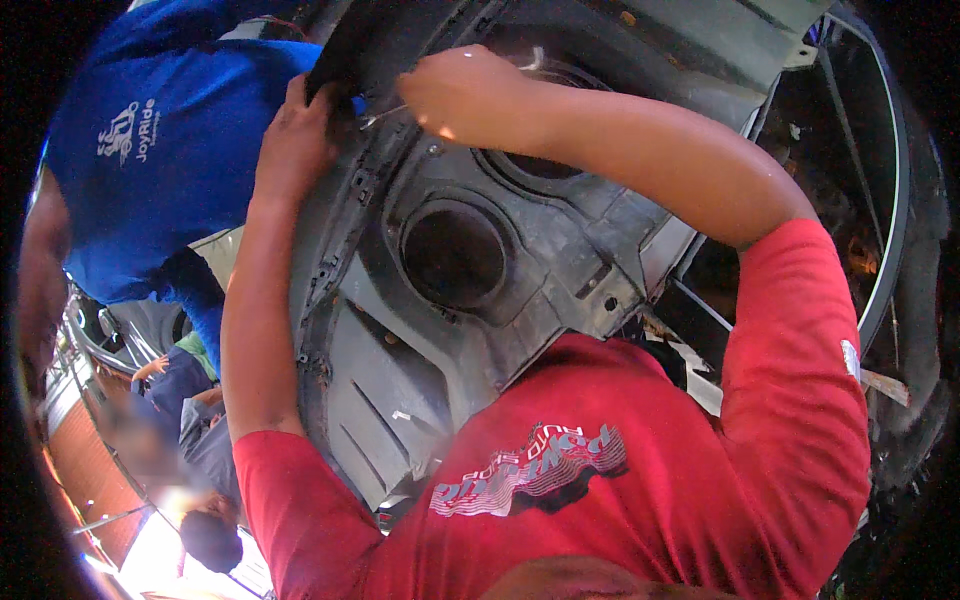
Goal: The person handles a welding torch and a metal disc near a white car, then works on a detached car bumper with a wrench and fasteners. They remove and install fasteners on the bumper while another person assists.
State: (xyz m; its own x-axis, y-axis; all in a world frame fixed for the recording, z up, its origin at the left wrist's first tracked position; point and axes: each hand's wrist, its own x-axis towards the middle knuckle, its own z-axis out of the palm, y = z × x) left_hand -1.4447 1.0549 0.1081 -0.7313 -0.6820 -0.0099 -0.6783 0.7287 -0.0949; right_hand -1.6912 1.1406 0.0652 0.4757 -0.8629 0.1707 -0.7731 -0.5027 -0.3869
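Note:
A large dark grey plastic car bumper (560,240), with round openings and slots in it, lies in front of me. My left hand (297,140) is at its far left edge, fingers curled round a dark strip (343,50) there; the fingertips are partly hidden. Just to the right, my right hand (460,95) is closed over the bumper. A thin shiny metal tool (382,117) sticks out of that fist toward my left hand. Its exact kind does not show.
A person in a blue shirt (190,150) stands close beyond the bumper's left side. More people (205,450) are at the lower left, near an orange-brown shutter-like surface (90,460). At the right stands a dark frame with a pale curved edge (893,220).

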